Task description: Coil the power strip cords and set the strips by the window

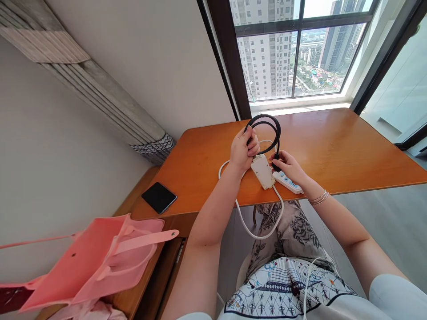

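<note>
My left hand [245, 147] is closed around a coiled black cable [279, 131], its loops rising above the fingers over the table. Between thumb and fingers, my right hand [289, 167] pinches the black plug at the cable's end [276, 162]. Just below the plug lies a white power strip [288, 182] with blue markings; whether the plug touches it I cannot tell. A cream-coloured box [263, 171] with a thick white cord [242, 218] sits between my hands. That cord loops over the table's front edge onto my lap side.
The brown wooden table [333, 146] stands before a window. A black phone [159, 198] lies at its left end. An open pink bag [100, 262] stands on the lower wooden surface at left, near a grey curtain [110, 98]. Another thin white cord [308, 280] crosses my lap.
</note>
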The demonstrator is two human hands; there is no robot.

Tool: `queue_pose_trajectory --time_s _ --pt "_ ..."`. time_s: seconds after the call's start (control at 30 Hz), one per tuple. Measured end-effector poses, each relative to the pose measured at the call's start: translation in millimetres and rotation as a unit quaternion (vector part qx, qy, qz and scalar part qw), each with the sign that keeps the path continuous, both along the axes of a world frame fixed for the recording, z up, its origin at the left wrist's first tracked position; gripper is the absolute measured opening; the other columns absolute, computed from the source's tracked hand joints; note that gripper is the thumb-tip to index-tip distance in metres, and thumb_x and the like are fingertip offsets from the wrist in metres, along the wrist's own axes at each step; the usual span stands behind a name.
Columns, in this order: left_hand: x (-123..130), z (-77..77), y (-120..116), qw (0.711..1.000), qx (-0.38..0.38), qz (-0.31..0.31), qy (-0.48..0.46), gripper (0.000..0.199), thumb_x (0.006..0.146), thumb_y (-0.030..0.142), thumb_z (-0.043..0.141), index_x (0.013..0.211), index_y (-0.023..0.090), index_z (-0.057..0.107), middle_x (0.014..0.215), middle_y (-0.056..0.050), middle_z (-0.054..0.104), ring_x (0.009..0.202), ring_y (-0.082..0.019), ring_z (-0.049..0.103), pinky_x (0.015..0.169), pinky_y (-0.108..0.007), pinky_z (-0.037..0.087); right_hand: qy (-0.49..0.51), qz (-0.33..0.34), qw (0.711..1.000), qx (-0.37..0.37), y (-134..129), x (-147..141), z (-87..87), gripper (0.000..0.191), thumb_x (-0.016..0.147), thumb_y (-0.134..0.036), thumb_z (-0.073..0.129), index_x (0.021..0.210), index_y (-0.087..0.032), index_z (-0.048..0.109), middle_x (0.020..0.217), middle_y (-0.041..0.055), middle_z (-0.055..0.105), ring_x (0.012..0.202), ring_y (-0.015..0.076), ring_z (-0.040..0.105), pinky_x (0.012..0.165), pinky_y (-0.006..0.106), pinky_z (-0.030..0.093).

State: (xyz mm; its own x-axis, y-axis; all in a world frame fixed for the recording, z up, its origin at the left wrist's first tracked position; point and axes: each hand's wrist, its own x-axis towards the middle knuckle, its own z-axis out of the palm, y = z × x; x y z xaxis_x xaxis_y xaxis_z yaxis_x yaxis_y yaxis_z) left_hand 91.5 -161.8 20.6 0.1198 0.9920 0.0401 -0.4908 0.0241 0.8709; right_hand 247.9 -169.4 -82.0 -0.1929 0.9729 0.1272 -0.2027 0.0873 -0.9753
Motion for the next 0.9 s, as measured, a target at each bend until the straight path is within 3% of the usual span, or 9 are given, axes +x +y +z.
queue_pose_trajectory --time_s 0.17,0.4,0.5,0.63,0.8,0.9 --pt "-2.3 0.4 0.1 1.0 -0.02 -0.001 0.002 0.046 0.091 0.047 0.067 0.067 0.019 0.04 0.046 0.012 0.024 0.032 -0.001 0.019 0.035 -0.014 0.019 0.033 -0.051 0.998 0.007 -0.6 13.5 20.9 0.042 0.07 -0.042 0.079 0.103 -0.021 0.066 0.08 0.0002 0.068 0.073 0.0132 0.063 0.059 0.024 0.049" --pt "3.9 -6.3 0.3 0.998 0.035 0.035 0.029 0.044 0.087 0.047 0.072 0.07 0.019 0.043 0.049 0.011 0.03 0.035 -0.001 0.023 0.037 -0.014 0.021 0.147 0.051 0.98 -0.123 -17.1 23.5 56.2 0.029 0.083 -0.037 0.063 0.101 -0.016 0.071 0.092 0.0071 0.073 0.071 0.0147 0.066 0.051 0.024 0.053" --pt "7.1 -8.8 -1.1 0.996 0.05 0.056 0.038 0.044 0.085 0.044 0.075 0.07 0.019 0.042 0.053 0.01 0.034 0.038 -0.002 0.026 0.037 -0.014 0.022 0.186 0.063 0.97 -0.146 -25.9 19.8 63.0 0.029 0.088 -0.031 0.056 0.108 -0.015 0.07 0.099 0.0083 0.075 0.075 0.0155 0.068 0.057 0.025 0.058" --pt "11.0 -10.9 -4.3 0.993 0.084 0.052 0.062 0.042 0.083 0.044 0.077 0.072 0.02 0.045 0.054 0.009 0.036 0.041 -0.003 0.028 0.039 -0.015 0.022 0.179 0.05 0.975 -0.118 -33.5 12.5 70.1 0.024 0.089 -0.029 0.062 0.108 -0.015 0.067 0.106 0.0101 0.076 0.082 0.0169 0.072 0.066 0.027 0.062" --pt "11.9 -18.3 -8.0 0.98 0.16 0.007 0.116 0.043 0.079 0.054 0.078 0.074 0.021 0.051 0.054 0.008 0.037 0.045 -0.006 0.03 0.042 -0.018 0.025 0.151 0.053 0.981 -0.107 -36.5 12.9 75.2 0.022 0.088 -0.034 0.068 0.101 -0.016 0.067 0.105 0.0118 0.077 0.083 0.0178 0.073 0.063 0.027 0.062" --pt "9.2 -23.7 -9.1 0.957 0.227 -0.005 0.18 0.04 0.083 0.058 0.07 0.076 0.021 0.056 0.055 0.005 0.04 0.049 -0.009 0.035 0.047 -0.021 0.03 0.13 0.05 0.984 -0.109 -37.6 17.3 77.5 0.026 0.088 -0.038 0.069 0.101 -0.017 0.064 0.102 0.0119 0.077 0.082 0.0187 0.074 0.063 0.028 0.061"
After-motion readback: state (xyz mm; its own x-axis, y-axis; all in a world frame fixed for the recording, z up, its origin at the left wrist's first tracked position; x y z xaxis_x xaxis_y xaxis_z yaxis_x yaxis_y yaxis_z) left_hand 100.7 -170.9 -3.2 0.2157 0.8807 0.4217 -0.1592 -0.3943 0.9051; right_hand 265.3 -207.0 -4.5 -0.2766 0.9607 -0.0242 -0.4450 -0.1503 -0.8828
